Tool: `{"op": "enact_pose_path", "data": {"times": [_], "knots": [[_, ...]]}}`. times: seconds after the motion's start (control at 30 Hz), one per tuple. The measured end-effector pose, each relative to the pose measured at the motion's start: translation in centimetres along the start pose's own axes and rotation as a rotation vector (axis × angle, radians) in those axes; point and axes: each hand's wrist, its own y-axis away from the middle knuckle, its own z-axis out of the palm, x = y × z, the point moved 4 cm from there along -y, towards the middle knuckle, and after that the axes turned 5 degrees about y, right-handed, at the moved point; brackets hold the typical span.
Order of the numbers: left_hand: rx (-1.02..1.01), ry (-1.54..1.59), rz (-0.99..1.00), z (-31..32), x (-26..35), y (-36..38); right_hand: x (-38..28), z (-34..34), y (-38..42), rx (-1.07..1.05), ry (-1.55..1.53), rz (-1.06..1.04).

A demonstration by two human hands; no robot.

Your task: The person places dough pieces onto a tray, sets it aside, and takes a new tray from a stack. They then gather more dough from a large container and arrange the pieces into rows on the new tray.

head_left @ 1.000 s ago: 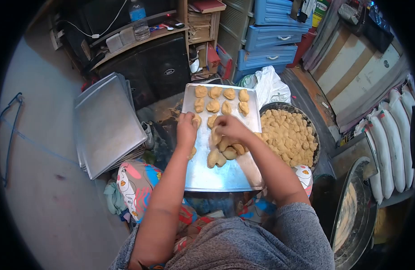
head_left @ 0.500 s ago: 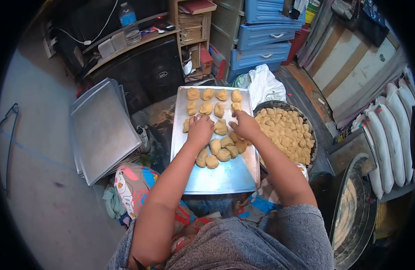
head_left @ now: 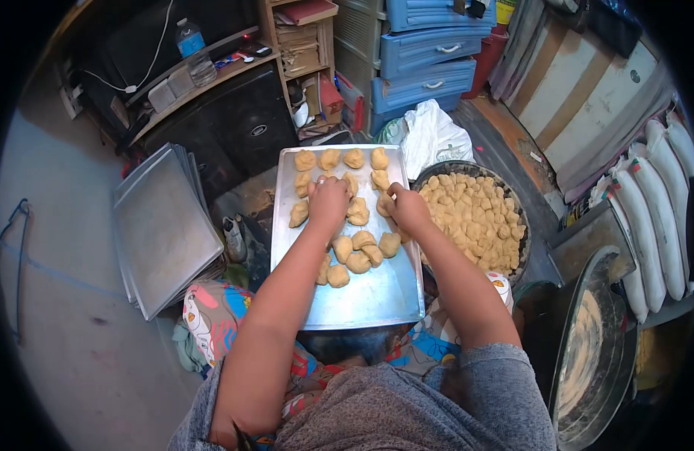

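Lumps of tan dough [head_left: 358,262] sit on a metal tray [head_left: 362,301] in front of a seated person, some lined up in rows across its far half, others bunched loosely nearer the middle, several touching. The near end of the tray shows bare, shiny metal.

The left hand [head_left: 329,201] reaches palm down among the rows, its fingers bent and slightly apart over the dough; whether they grip a lump cannot be told, as the back of the hand hides the tips. The right hand [head_left: 410,210], by the tray's right edge, curls with thumb and fingers drawn close against a dough lump [head_left: 384,204]; how firm a hold they have cannot be told.

Just right of the tray, a round dark basin [head_left: 525,244] brims with more dough pieces. A white plastic bag [head_left: 437,135] slumps behind it. To the left leans a stack of metal trays [head_left: 166,225]. Blue drawers [head_left: 426,86] rise at the back, and plump white packs [head_left: 659,203] stand at far right.
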Motion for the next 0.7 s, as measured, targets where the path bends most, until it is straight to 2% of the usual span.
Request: {"op": "enact_pose_path", "data": {"times": [0.1, 0.33, 0.4, 0.43, 0.5, 0.53, 0.63, 0.7], "knots": [[-0.013, 0.004, 0.097, 1.4, 0.2, -1.5, -0.8, -0.1, 0.1, -0.009, 0.025, 0.019], [-0.027, 0.028, 0.121, 2.2, 0.9, -2.2, -0.6, -1.1, -0.1, -0.145, -0.055, 0.050], [0.153, 0.062, 0.077, 0.8, 1.4, -0.9, -0.1, -2.2, -0.7, 0.073, -0.144, -0.080], [0.149, 0.060, 0.077, 0.2, 1.9, -0.2, 0.5, -1.8, -1.1, 0.071, -0.148, -0.078], [-0.054, 0.127, 0.035, -0.1, 2.5, 1.0, 0.6, -0.8, -1.6, -0.065, -0.240, -0.142], [-0.054, 0.126, 0.033, 0.1, 2.3, 1.4, 0.5, -0.2, -0.7, -0.149, -0.415, -0.034], [-0.115, 0.207, 0.024, 0.8, 1.8, 1.9, -0.7, 0.4, -0.6, -0.172, -0.248, -0.151], [-0.158, 0.149, 0.043, 1.0, 1.8, 1.5, -1.1, 0.7, -0.4, -0.142, -0.266, -0.156]]}}
